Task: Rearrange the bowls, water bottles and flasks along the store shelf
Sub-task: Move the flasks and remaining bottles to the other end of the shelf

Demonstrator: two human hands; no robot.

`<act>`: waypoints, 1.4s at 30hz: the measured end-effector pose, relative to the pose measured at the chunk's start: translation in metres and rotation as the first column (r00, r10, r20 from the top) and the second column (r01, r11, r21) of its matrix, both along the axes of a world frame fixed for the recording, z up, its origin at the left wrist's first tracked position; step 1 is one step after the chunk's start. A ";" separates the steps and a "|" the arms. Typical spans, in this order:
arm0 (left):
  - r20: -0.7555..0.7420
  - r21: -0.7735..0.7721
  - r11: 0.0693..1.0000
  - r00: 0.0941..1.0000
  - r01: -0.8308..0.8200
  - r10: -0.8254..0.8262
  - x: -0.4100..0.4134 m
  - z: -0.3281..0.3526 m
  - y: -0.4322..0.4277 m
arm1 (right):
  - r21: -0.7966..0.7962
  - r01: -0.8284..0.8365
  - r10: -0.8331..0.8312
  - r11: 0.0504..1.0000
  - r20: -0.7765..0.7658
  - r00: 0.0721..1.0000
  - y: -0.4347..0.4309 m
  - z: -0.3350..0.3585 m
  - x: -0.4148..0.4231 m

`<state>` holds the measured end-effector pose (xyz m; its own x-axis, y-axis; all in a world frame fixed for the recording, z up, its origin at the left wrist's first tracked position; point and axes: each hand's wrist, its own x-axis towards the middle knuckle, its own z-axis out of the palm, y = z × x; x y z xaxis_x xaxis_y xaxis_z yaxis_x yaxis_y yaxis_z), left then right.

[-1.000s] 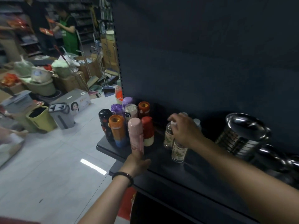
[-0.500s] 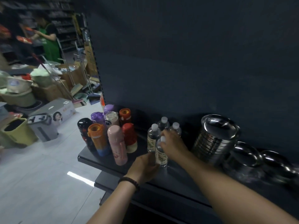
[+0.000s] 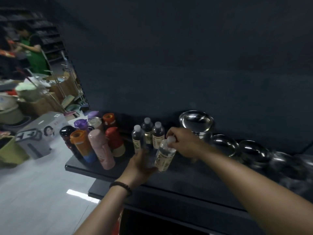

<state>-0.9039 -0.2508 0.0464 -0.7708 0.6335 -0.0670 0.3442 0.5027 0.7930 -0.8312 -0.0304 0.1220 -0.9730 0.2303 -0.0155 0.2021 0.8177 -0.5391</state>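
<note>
Shelf [image 3: 186, 177]: 4 water bottles [image 3: 147, 131], 7 flasks [image 3: 100, 146], bowls [image 3: 196, 121] uncountable.

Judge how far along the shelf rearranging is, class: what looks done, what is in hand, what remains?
Looks done: the flasks stand clustered at the shelf end, and three water bottles stand grouped behind. In hand: the right hand grips a tilted fourth bottle by its cap, the left hand at its base. Left: seating that bottle; the steel bowls may need ordering.
</note>
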 end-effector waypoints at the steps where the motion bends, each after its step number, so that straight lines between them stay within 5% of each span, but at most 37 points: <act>1: -0.008 0.005 1.000 1.000 -0.001 0.001 0.012 0.001 0.008 | -0.011 -0.015 0.015 1.000 0.001 1.000 0.009 0.009 0.015; 12: 0.127 0.190 0.966 0.972 0.174 -0.200 0.232 0.032 0.182 | 0.038 -0.079 0.079 0.996 -0.006 0.997 0.155 0.089 0.251; 20: 0.152 0.251 0.909 0.914 0.333 -0.377 0.385 0.039 0.327 | 0.040 0.254 -0.254 0.966 -0.016 0.967 0.265 0.098 0.432; 28: 0.190 0.265 0.768 0.749 0.583 -0.634 0.496 0.035 0.440 | 0.096 0.661 -0.662 0.744 -0.029 0.749 0.325 0.098 0.579; 38: 0.330 0.163 0.572 0.502 0.804 -0.799 0.645 0.023 0.574 | 0.205 0.725 -0.741 0.657 0.000 0.672 0.427 0.065 0.750; 42: 0.392 0.204 0.615 0.512 0.762 -0.764 0.705 0.013 0.635 | 0.265 0.733 -0.759 0.627 -0.004 0.651 0.497 0.045 0.807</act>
